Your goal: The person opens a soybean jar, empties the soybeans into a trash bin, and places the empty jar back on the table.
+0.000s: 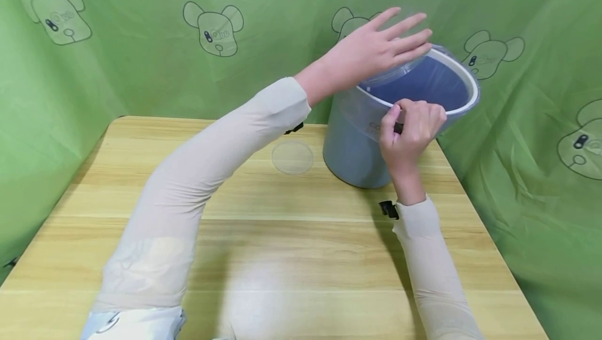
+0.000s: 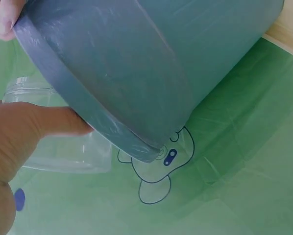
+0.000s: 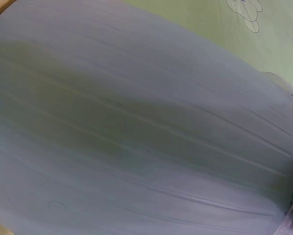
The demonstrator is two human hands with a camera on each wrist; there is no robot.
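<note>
A grey-blue bin with a white rim and a clear plastic film over its edge is on the table's far right. My right hand grips its near rim, fingers curled over the edge. My left hand is above the mouth's left side, fingers straight and spread. Under that palm is a clear jar, its side overlapping the bin mouth. In the left wrist view the thumb crosses in front of the jar, beside the bin's rim. The bin's wall fills most of the right wrist view.
A transparent round disc lies flat on the wooden table, left of the bin. Green curtains printed with cartoon heads hang behind and at both sides. The table's right edge runs close by the bin.
</note>
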